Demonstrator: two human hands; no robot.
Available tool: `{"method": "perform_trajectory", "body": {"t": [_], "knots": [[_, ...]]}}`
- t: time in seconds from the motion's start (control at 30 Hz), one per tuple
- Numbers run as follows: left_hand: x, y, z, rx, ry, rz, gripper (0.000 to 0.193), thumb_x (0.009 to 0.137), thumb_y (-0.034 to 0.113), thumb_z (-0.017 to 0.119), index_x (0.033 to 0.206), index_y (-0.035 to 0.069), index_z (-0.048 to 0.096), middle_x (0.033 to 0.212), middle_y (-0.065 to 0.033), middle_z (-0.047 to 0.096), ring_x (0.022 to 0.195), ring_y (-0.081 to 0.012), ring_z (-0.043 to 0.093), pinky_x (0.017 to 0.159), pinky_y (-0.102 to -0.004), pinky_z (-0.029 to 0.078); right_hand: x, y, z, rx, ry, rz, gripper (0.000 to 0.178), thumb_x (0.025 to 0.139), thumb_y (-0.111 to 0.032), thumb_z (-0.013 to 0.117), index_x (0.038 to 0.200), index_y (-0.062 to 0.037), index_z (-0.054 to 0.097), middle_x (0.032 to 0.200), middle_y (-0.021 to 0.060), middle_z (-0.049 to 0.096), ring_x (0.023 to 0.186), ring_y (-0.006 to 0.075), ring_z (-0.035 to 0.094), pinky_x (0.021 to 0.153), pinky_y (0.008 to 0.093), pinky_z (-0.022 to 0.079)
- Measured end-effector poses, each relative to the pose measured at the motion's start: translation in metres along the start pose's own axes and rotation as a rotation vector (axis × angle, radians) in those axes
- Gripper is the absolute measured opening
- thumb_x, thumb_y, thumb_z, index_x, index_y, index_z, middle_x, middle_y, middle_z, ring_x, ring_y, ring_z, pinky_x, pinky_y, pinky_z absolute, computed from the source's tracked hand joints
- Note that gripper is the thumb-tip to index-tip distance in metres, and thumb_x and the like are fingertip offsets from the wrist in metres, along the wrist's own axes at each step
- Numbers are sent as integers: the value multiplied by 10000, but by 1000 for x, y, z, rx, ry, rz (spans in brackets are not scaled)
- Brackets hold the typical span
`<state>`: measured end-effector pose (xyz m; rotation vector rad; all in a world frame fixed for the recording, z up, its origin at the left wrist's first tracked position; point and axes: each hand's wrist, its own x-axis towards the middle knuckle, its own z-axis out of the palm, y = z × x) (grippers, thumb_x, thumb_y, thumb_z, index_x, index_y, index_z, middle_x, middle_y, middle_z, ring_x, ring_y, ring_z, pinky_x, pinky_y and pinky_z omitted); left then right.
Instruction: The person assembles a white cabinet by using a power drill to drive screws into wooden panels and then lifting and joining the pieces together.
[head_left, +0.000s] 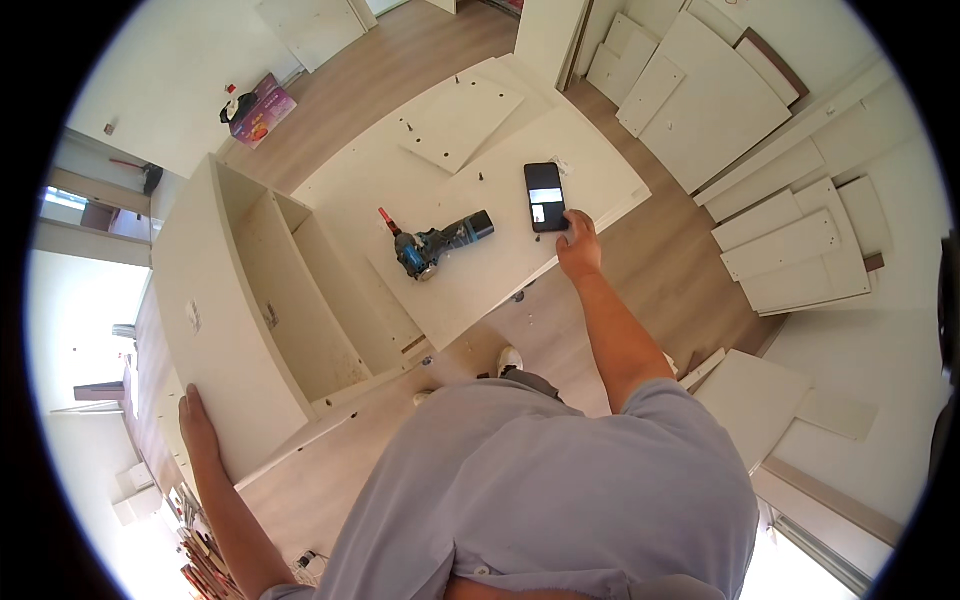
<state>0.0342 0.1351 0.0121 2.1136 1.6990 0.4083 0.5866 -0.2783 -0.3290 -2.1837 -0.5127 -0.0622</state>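
Note:
My left hand (pixel 197 425) lies flat with its fingers out along the outer edge of a white open-fronted cabinet (pixel 220 320). At the lower corner of a black smartphone (pixel 545 190), my right hand (pixel 580 248) reaches out with its fingers apart; I cannot tell whether a fingertip touches the glass. The phone lies flat, its screen lit, on a white board (pixel 470 290). Left of it, a blue and black cordless drill (pixel 418 255) rests on its side, a red-tipped bit pointing away from me.
Small dark fittings (pixel 480 177) stand on the boards, and a smaller drilled panel (pixel 465 120) lies farther back. Several white panels (pixel 700 90) lean along the right wall. A purple box (pixel 263 115) sits on the wooden floor (pixel 380 75) at the far left.

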Motion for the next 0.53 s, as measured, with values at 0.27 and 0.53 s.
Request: {"method": "perform_trajectory", "body": {"t": [0.27,0.53], "knots": [[4,-6,-4,32,-6,-24,602,1085,469,427,1183,-89,631,1095,-254,689,984,-335,647,899,-406,491,12,-11,-5,-48,-90,-35,714,787,-126,761,1460,-191,530,1544,150,434,1391,356,481,1111,444,470],[-2,4,-2,-4,-32,-28,579,1088,451,427,1252,-69,620,1154,-220,690,1009,-312,645,932,-398,489,45,-68,-41,-108,-231,-270,1063,760,-325,878,1632,-215,280,1713,145,146,1516,397,312,1179,498,400]]}}
